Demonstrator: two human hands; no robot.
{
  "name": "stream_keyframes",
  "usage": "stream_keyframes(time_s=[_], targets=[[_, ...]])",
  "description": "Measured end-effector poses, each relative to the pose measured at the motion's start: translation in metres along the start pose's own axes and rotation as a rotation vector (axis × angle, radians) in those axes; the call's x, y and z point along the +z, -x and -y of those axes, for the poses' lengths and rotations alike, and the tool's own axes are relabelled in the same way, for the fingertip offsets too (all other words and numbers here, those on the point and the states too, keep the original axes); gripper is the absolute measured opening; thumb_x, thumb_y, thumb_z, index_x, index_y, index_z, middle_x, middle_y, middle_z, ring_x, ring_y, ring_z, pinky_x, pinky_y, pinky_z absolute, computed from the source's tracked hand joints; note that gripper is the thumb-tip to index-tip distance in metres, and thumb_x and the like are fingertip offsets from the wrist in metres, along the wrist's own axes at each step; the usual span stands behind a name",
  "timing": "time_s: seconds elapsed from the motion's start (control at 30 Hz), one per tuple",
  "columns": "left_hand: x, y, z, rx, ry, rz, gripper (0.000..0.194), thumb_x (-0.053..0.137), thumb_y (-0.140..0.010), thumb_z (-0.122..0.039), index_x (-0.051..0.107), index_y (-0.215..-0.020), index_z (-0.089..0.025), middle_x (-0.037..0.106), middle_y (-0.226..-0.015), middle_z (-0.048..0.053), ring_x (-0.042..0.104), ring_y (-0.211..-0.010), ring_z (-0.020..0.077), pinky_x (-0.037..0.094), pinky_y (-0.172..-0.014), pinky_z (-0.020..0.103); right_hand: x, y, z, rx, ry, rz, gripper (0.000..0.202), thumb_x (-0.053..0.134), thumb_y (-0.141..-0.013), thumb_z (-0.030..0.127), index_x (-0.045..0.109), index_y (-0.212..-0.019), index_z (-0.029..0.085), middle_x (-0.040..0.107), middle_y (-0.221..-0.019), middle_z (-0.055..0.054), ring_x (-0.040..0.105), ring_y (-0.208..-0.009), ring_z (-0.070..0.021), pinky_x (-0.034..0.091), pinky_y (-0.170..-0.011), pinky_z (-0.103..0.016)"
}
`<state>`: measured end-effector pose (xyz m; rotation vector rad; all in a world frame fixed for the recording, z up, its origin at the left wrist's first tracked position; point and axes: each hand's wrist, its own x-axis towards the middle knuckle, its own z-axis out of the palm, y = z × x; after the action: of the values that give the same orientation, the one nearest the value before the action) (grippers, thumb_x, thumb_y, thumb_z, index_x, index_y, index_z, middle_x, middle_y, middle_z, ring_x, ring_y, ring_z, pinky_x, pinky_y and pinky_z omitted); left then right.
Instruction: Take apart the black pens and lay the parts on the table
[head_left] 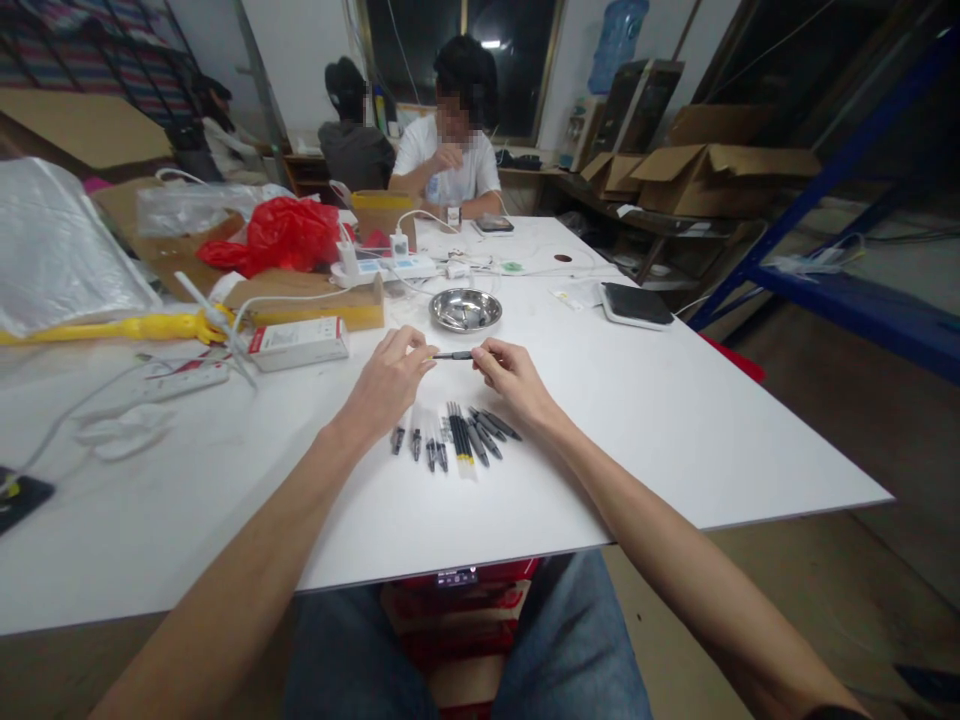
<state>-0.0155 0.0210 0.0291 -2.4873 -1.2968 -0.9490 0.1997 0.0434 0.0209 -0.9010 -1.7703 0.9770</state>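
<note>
We've got the left hand (395, 376) and right hand (513, 376), each grip pinched closed on one end of a slim, dark-grey pen (455, 355) above the flat white worktop (645, 410), probably mid-fitting though small detail blurs, and next we need steady alignment.

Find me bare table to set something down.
The widest free patch lies right of the right hand, bordered by the dark-topped device and the table's right edge. A narrower strip runs between the pen parts and the near edge. The left is crowded: white box, power strip, red bag.
</note>
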Motion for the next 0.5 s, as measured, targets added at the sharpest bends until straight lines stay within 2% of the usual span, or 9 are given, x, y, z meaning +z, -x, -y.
stream_keyframes(time_s=[0.1,0.23,0.3,0.4,0.5], targets=[[-0.0002,0.0028,0.0009,-0.015,-0.009,0.012,0.018,0.054,-0.099,-0.024,0.070,-0.099,-0.017,0.066,-0.098,0.007,0.061,-0.092,0.0209,0.049,-0.084,0.034,0.0004,-0.0004,0.0005,0.068,-0.081,0.023,0.052,0.055,-0.090,0.066,0.049,-0.066,0.020,0.036,-0.055,0.006,0.031,-0.051,-0.0093,0.023,-0.050,-0.025],[0.0037,0.0073,-0.0010,-0.026,0.042,-0.057,0.018,0.055,-0.100,-0.026,0.072,-0.100,-0.020,0.071,-0.095,0.003,0.066,-0.084,0.0152,0.048,-0.074,0.027,0.0006,0.0005,0.0026,0.223,-0.157,0.045,0.063,0.056,-0.086,0.072,0.034,-0.052,0.023,0.023,-0.046,0.009,0.018,-0.044,-0.0063,0.013,-0.045,-0.026],[0.0051,0.0080,-0.0002,-0.034,0.061,-0.081,0.019,0.056,-0.100,-0.030,0.072,-0.104,-0.020,0.072,-0.094,0.003,0.066,-0.085,0.0153,0.048,-0.075,0.028,-0.0001,0.0006,0.0036,0.261,-0.206,0.054,0.060,0.057,-0.085,0.071,0.042,-0.054,0.021,0.024,-0.045,0.009,0.018,-0.042,-0.0060,0.012,-0.044,-0.026],[0.0053,0.0071,0.0039,-0.056,0.084,-0.047,0.021,0.057,-0.099,-0.034,0.072,-0.104,-0.020,0.073,-0.090,0.003,0.065,-0.085,0.0174,0.047,-0.078,0.030,-0.0008,0.0005,0.0040,0.242,-0.259,0.033,0.050,0.064,-0.082,0.067,0.059,-0.072,0.018,0.037,-0.050,0.007,0.026,-0.043,-0.0070,0.016,-0.042,-0.024],[0.0034,0.0054,0.0066,-0.066,0.095,-0.023,0.024,0.054,-0.100,-0.033,0.072,-0.091,-0.019,0.073,-0.085,0.003,0.062,-0.084,0.0190,0.046,-0.079,0.033,-0.0009,0.0008,0.0032,0.235,-0.257,0.040,0.047,0.067,-0.081,0.065,0.059,-0.077,0.019,0.041,-0.053,0.007,0.030,-0.044,-0.0077,0.018,-0.040,-0.023]])
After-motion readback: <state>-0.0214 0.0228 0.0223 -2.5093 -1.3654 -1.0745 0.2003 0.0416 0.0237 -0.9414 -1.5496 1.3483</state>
